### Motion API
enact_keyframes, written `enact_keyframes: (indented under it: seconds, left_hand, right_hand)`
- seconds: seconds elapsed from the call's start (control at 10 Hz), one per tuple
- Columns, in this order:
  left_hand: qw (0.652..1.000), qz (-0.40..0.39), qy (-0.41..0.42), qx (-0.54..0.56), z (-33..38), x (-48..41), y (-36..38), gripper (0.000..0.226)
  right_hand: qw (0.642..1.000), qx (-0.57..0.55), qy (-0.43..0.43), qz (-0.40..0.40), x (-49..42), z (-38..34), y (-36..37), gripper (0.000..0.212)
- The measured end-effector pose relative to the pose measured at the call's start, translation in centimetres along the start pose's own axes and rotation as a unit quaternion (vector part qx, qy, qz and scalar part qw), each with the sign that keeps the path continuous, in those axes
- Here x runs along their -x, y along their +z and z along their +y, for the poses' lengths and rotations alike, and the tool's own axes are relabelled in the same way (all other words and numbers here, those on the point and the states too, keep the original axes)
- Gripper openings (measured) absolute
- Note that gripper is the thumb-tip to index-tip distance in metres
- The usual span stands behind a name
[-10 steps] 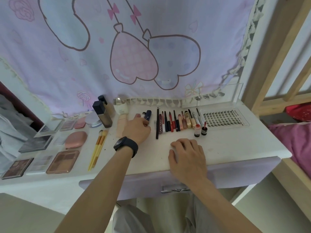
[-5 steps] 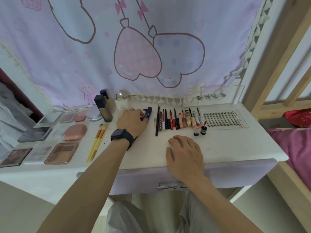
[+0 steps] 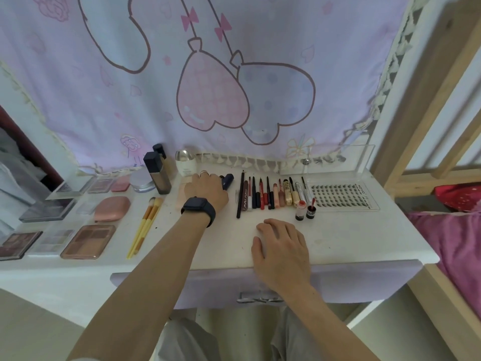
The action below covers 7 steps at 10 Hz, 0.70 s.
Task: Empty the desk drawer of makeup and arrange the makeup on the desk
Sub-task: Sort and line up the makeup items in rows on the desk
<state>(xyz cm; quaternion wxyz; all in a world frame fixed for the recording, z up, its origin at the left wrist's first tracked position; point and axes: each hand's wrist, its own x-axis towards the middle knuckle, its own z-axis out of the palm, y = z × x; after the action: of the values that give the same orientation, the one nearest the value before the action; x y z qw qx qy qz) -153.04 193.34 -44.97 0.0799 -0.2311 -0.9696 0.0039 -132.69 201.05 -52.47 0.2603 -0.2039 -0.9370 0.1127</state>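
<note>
Left hand (image 3: 205, 190) is sitting centre frame, fingers curled down, and the navy tube (image 3: 228, 180) is poking out just right of it, long axis pointing up the frame. Gripping or only touching, I can't tell. Right hand (image 3: 282, 247) is lying flat and empty lower down on the desk (image 3: 338, 238). The row of pencils (image 3: 256, 195) is crowding the tube's right side

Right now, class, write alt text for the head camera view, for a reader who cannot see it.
The left hand holds a dark blue tube at the back of a white desk, beside a row of pencils and lipsticks; the right hand rests flat near the front edge. Palettes lie further left.
</note>
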Motion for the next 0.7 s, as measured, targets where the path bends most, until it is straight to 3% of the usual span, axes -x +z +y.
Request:
enact_keyframes:
  seconds: [0.3, 0.4, 0.5, 0.6, 0.7]
  left_hand:
    - [0.994, 0.026, -0.04, 0.097, -1.1, 0.7, 0.1, 0.035]
    - [0.967, 0.073, -0.056, 0.237, -1.7, 2.8, -0.1, 0.029]
    - [0.893, 0.109, -0.01, 0.436, -1.7, 5.9, 0.0, 0.018]
    - [0.843, 0.091, 0.051, 0.527, -1.1, 9.0, 0.0, 0.015]
    - [0.818, 0.033, 0.071, 0.57, -0.3, 11.1, 0.5, 0.014]
  right_hand:
    - [1.0, -0.008, -0.002, -0.015, -0.2, 0.1, 0.0, 0.039]
    - [0.998, -0.053, 0.02, -0.018, -0.4, 0.1, -0.4, 0.041]
    - [0.983, -0.158, 0.083, -0.031, -0.7, 0.0, -1.1, 0.053]
    - [0.953, -0.26, 0.15, -0.033, -1.1, 0.2, -1.7, 0.059]
    - [0.93, -0.322, 0.174, -0.032, -1.3, 0.4, -2.2, 0.042]
